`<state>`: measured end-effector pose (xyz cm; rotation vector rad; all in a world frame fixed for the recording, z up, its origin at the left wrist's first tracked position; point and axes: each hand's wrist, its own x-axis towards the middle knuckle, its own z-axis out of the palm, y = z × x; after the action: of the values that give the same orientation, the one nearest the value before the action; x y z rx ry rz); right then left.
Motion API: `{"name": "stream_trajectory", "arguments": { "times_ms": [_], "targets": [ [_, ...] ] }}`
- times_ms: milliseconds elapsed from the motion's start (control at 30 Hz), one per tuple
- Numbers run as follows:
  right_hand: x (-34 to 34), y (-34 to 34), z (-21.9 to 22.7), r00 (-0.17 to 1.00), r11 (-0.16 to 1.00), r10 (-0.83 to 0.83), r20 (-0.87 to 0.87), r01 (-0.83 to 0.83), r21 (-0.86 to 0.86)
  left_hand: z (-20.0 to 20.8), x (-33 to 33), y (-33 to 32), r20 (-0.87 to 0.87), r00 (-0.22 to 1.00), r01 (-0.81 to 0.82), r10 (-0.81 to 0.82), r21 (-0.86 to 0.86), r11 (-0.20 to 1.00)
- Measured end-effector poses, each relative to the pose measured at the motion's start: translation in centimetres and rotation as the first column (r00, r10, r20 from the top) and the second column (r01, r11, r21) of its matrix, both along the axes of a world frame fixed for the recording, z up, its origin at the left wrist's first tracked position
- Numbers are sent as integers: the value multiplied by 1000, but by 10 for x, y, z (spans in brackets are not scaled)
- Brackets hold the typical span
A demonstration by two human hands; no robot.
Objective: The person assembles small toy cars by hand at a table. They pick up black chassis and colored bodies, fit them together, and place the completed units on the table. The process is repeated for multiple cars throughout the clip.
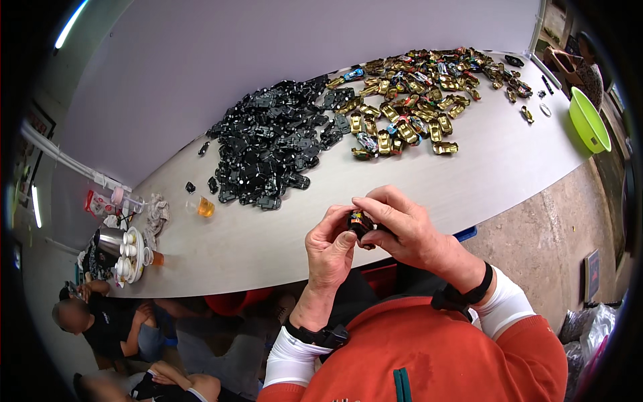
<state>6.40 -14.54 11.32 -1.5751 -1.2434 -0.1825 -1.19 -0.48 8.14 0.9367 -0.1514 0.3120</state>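
Note:
A small dark toy car (360,224) with orange and yellow markings is held between my two hands, above the near edge of the table. My left hand (326,249) pinches it from the left, thumb on its lower side. My right hand (410,226) grips it from the right, with fingers over its top and the thumb below. My fingers hide much of the car. Beyond my hands lies a heap of black toy car bases (268,144). Right of it spreads a pile of toy car bodies (408,124), mostly gold, some blue or red.
A pale table (482,161) meets a lilac wall. On its left stand a cup of amber liquid (205,207), a cloth (157,218) and a tray of white cups (137,258). A green basin (589,120) sits at the right end. People sit at the lower left.

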Motion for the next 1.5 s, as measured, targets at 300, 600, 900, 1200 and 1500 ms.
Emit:
{"name": "stream_trajectory", "arguments": {
  "times_ms": [300,600,900,1200,1500],
  "targets": [
    [-4,2,5,991,996,12,-131,-23,-82,3,2,-5,-31,1000,3,1,132,991],
    [4,2,1,993,998,70,-93,-70,0,5,6,-3,16,996,-86,85,143,986],
    [4,6,0,980,993,115,-161,-119,-18,-1,6,5,9,993,-117,117,153,981],
    [1,5,1,976,994,89,-198,-100,-50,0,3,2,-53,998,-40,40,1,999],
    [0,8,-8,976,992,121,-179,-127,-23,9,2,1,-85,993,-74,78,48,996]
  ]
}}
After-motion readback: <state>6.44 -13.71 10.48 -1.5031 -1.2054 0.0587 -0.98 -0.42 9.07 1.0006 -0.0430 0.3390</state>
